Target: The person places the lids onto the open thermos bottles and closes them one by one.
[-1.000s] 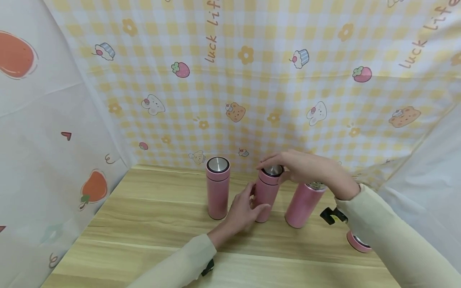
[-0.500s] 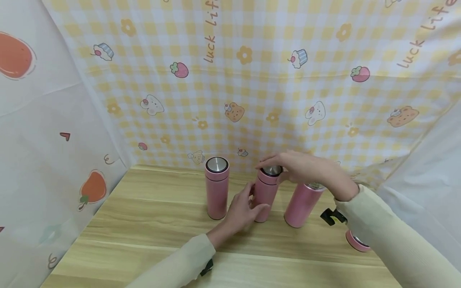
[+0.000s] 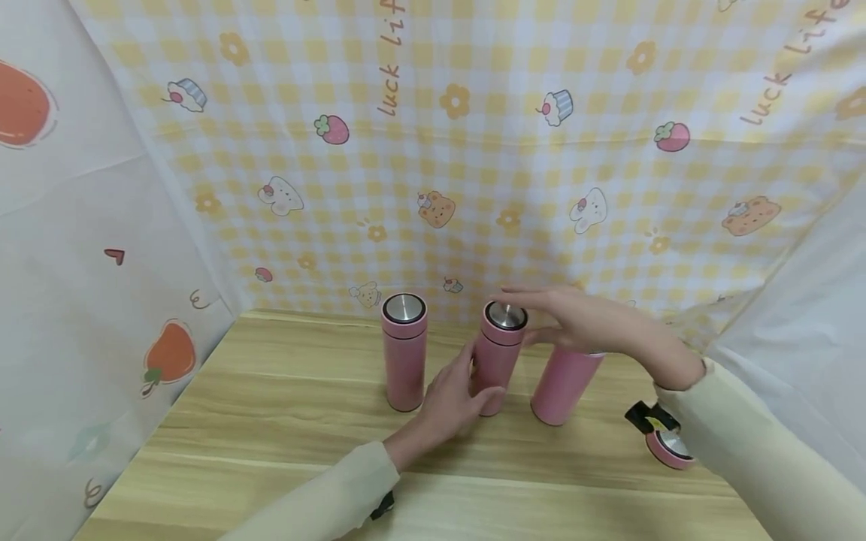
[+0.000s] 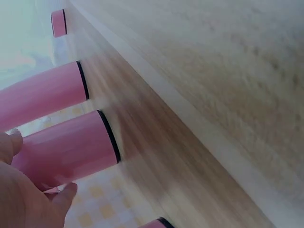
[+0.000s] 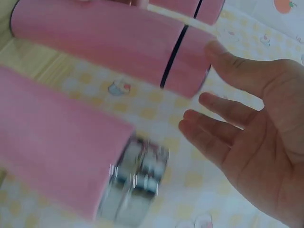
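Observation:
Three pink vacuum flasks stand on the wooden table. My left hand (image 3: 448, 404) holds the middle flask (image 3: 497, 362) low on its body, fingers and thumb round it; the left wrist view shows this flask (image 4: 71, 147) with its base at the table. A pink lid with a steel top (image 3: 506, 315) sits on the middle flask. My right hand (image 3: 587, 321) is beside that lid, fingers extended and apart, the palm holding nothing in the right wrist view. Right of it is an uncapped flask (image 3: 563, 387), its bare steel neck (image 5: 135, 175) visible in the right wrist view.
A third flask (image 3: 406, 362), capped, stands just left of my left hand. A loose pink lid (image 3: 670, 449) lies at the right, partly covered by the right sleeve's wrist strap. Behind the table (image 3: 284, 421) hangs a yellow checked cloth (image 3: 352, 180).
My right hand has let go of the middle flask's lid, its fingers straightening as it shifts slightly right. My left hand keeps its hold. The head view has shifted slightly.

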Demonstrator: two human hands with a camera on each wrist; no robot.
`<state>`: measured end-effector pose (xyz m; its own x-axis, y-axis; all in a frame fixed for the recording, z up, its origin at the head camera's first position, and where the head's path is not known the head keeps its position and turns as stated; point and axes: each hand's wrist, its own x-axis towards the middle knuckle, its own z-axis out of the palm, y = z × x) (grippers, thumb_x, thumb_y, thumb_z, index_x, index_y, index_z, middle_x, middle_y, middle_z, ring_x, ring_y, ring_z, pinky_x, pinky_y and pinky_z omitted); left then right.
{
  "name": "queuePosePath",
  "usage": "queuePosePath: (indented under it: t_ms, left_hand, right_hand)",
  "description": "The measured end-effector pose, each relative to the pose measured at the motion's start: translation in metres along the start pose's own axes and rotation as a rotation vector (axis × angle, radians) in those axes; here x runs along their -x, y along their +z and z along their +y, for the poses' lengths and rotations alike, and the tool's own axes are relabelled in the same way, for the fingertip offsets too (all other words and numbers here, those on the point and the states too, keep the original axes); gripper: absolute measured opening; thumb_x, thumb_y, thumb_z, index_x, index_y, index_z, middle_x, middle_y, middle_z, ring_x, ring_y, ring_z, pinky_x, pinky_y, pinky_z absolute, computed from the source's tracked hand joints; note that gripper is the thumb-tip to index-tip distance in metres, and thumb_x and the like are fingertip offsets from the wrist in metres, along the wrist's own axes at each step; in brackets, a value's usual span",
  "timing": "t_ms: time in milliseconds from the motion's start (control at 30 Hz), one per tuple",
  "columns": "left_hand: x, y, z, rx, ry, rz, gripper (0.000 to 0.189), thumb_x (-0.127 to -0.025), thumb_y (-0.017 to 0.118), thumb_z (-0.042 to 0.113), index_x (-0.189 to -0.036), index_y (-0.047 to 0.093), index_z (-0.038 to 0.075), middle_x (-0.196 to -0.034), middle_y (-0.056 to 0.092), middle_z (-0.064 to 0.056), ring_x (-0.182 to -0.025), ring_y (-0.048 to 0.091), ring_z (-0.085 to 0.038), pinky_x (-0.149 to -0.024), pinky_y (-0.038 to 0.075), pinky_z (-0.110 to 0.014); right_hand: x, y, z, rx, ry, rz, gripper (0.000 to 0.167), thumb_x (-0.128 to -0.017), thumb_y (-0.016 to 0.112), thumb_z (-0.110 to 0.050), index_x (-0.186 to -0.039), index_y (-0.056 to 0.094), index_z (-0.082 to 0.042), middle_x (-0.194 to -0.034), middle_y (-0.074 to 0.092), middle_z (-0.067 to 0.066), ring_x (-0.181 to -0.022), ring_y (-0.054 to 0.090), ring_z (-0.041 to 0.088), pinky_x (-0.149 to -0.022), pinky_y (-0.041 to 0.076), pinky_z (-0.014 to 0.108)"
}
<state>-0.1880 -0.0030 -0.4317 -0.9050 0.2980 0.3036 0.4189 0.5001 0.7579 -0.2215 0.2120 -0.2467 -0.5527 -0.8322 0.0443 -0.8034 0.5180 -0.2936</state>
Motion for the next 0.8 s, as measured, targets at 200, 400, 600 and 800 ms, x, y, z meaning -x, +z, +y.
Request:
queuePosePath:
  t_ms: [200, 400, 600, 800]
  left_hand:
    - [0.013, -0.005, 0.004, -0.069, 0.007, -0.013, 0.094, -0.095, 0.072, 0.043, -0.163, 0.014, 0.014, -0.16, 0.036, -0.006, -0.142, 0.039, -0.023, -0.109, 0.04, -0.05]
    - [0.03, -0.01, 0.005, -0.136, -0.018, 0.011, 0.092, -0.093, 0.074, 0.047, -0.159, 0.025, 0.007, -0.155, 0.038, -0.011, -0.14, 0.039, -0.028, -0.111, 0.038, -0.05]
    - [0.05, -0.018, 0.002, -0.18, 0.113, 0.089, 0.076, -0.089, 0.082, 0.032, -0.146, 0.042, 0.001, -0.139, 0.049, -0.013, -0.129, 0.047, -0.028, -0.107, 0.043, -0.046]
    - [0.062, -0.023, 0.004, -0.059, 0.126, -0.039, 0.056, -0.093, 0.077, 0.028, -0.139, 0.054, 0.006, -0.129, 0.062, -0.003, -0.119, 0.058, -0.018, -0.098, 0.051, -0.038]
  right_hand:
    - [0.029, -0.008, 0.01, 0.01, -0.041, 0.08, 0.064, -0.095, 0.072, -0.003, -0.153, 0.046, -0.009, -0.156, 0.042, 0.006, -0.133, 0.049, 0.023, -0.097, 0.049, 0.042]
    - [0.065, -0.009, 0.021, 0.09, 0.015, 0.166, 0.061, -0.095, 0.075, -0.013, -0.15, 0.05, -0.011, -0.15, 0.05, 0.008, -0.13, 0.052, 0.028, -0.105, 0.043, 0.032]
    - [0.101, -0.001, 0.032, 0.133, 0.071, 0.232, 0.055, -0.092, 0.078, -0.013, -0.142, 0.057, -0.005, -0.141, 0.058, 0.01, -0.123, 0.059, 0.031, -0.096, 0.051, 0.032]
    - [0.134, 0.009, 0.046, 0.15, 0.094, 0.253, 0.062, -0.089, 0.081, -0.011, -0.145, 0.055, -0.007, -0.141, 0.058, 0.007, -0.126, 0.055, 0.018, -0.098, 0.041, 0.012]
